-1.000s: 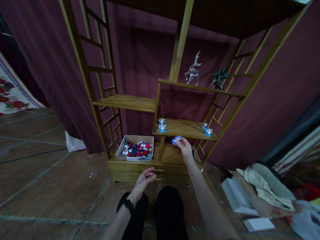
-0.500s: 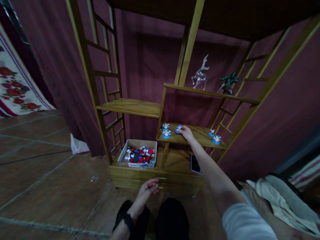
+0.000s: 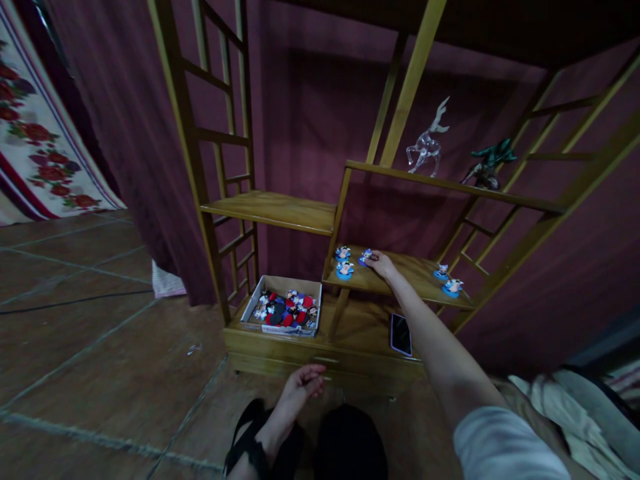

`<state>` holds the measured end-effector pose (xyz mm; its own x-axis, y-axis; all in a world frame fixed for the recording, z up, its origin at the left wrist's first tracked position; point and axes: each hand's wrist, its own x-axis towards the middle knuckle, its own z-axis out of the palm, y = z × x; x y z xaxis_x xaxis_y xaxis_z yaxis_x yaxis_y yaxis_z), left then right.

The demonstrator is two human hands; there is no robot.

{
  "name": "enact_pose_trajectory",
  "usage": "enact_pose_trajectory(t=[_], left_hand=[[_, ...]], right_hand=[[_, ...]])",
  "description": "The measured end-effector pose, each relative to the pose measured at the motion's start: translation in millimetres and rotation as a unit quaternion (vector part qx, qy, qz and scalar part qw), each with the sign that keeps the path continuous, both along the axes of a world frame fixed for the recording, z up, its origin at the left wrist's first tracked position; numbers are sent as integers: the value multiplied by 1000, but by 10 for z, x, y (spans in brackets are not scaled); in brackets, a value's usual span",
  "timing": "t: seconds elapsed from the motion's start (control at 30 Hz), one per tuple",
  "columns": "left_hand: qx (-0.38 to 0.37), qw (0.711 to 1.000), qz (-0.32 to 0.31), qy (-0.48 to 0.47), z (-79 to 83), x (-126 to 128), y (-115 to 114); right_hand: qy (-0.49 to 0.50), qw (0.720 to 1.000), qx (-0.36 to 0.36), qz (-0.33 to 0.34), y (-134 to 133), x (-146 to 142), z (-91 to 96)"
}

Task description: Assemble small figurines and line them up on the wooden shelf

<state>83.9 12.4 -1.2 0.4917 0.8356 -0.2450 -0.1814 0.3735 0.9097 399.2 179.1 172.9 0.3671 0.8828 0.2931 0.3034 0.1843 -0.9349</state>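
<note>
Far out at your ten o'clock hangs a flowered cloth [image 3: 35,153], with tiled floor [image 3: 90,347] below it. The wooden rack [image 3: 185,133] stands straight ahead at twelve against a dark red curtain. On its bottom level, toward eleven o'clock, sits an open box [image 3: 290,285] heaped with little red, black and blue figures.

Your left hand [image 3: 303,381] hangs low in front of the rack's base, at six o'clock from the box. Its fingers are loosely curled, and whether anything small lies inside them cannot be told from here.

On the low board [image 3: 420,273] a pair of figures [image 3: 343,261] on blue bases stands at the left end, one behind the other. Just beside them, at their three o'clock, is the small figure [image 3: 367,256], also on a blue base. Your right hand [image 3: 383,265] is stretched out to it, fingertips closed on it, and it looks to be down on the wood or very nearly so.

So the step in hand, as I judge it, is seating this piece next to the pair. Letting go cleanly would call for the base flat on the board, clear of the neighbours at nine o'clock, and for the fingers to lift off without dragging it.

A phone [image 3: 401,334] lies flat on the bottom level at five o'clock from your right hand. On the board above stand a glass deer [image 3: 427,137] and a green figure [image 3: 487,163]. A second pair [image 3: 447,280] of blue-based figures is at the low board's right end, and a heap of cloth [image 3: 560,400] lies at your four o'clock
</note>
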Motion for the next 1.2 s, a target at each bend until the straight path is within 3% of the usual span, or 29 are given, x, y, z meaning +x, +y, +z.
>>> enact_pose_trajectory(t=[0.13,0.57,0.97,1.2], left_hand=[[12,1000,8,-3,20,-25,-22],[13,1000,7,0,0,-57,2],[9,1000,7,8,120,-66,-47],[13,1000,6,19,143,-84,-35]], right_hand=[[-31,999,-6,15,-88,-17,34],[-219,971,-14,-96,-104,-83,-41],[-221,972,-6,-79,-83,-83,-41],[-257,959,-66,-97,-150,-144,36]])
